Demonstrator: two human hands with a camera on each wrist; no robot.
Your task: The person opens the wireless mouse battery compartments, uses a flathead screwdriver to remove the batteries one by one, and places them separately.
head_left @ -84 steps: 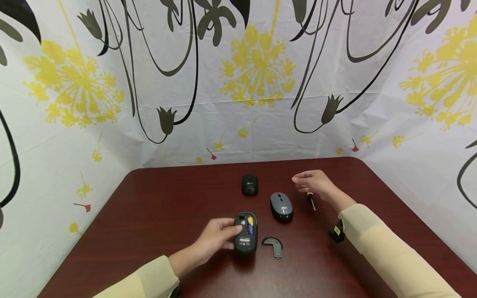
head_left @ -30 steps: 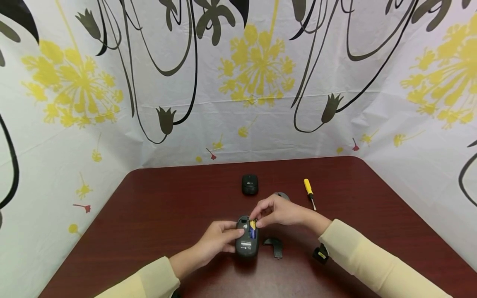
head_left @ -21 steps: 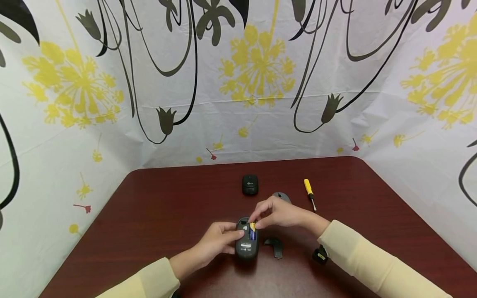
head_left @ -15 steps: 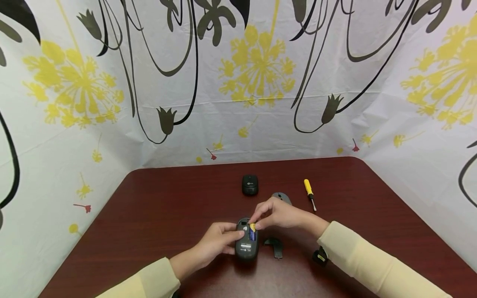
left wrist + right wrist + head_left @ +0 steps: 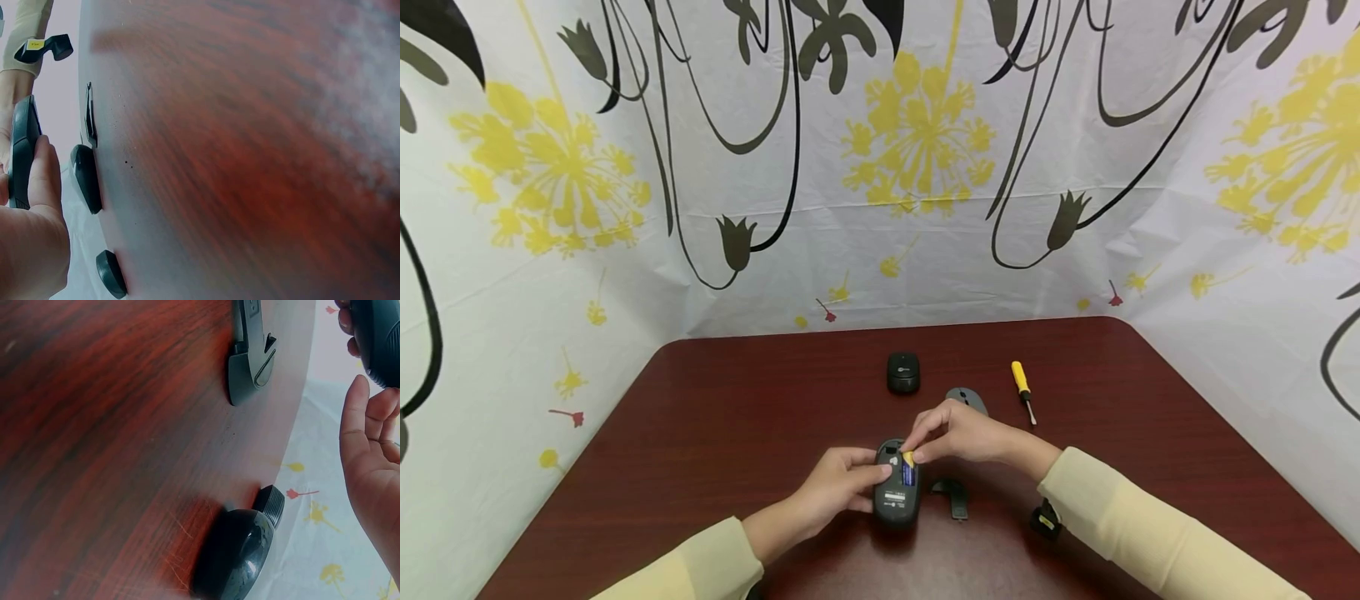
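A black mouse [image 5: 897, 498] lies upside down near the table's front, its battery bay uncovered. My left hand [image 5: 842, 483] grips it from the left side, thumb on its edge; the left wrist view shows the mouse [image 5: 24, 150] edge-on against my left hand [image 5: 31, 231]. A blue and yellow battery [image 5: 907, 471] sits in the bay. My right hand [image 5: 955, 433] reaches over from the right and pinches the battery's yellow far end between thumb and forefinger. The loose battery cover [image 5: 951, 493] lies just right of the mouse, also visible as the cover [image 5: 250, 356].
A grey mouse [image 5: 967, 397] sits behind my right hand, partly hidden. A small black mouse [image 5: 903, 372] is further back. A yellow-handled screwdriver [image 5: 1021, 385] lies at the right. The dark red table [image 5: 715, 417] is walled by floral cloth [image 5: 880, 167].
My right hand left the screwdriver at the right and came to the upturned mouse, taking the battery's end. Over the last second both hands hardly move.
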